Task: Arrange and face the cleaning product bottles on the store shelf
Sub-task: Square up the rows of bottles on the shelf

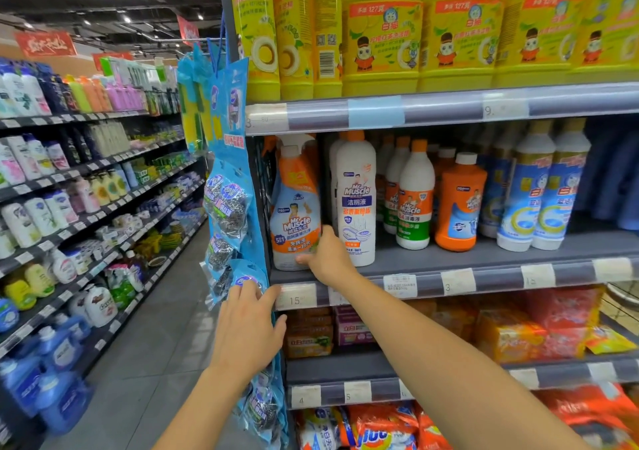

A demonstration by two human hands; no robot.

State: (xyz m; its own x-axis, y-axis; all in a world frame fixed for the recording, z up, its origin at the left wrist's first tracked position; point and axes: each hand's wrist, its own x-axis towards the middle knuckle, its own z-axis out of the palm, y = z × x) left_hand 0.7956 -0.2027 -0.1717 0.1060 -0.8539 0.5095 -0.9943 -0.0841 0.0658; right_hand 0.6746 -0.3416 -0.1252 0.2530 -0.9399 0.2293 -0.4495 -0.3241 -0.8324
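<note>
While the right hand point(326, 254) grips the spray bottle point(295, 207) low down (middle of the frame, shelf's left end), a hard push could tip it into the tall white bottle point(357, 197); the left hand point(247, 332) is open, holding nothing.

Orange-and-white spray bottle point(295, 207), yellow jugs point(382, 31)

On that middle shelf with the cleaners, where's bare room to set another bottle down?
Bare shelf runs along the front, ahead of the orange bottle and the blue-label bottles, plus the far right end. The left end is crowded: spray bottle, white bottle and the right hand between them.
</note>
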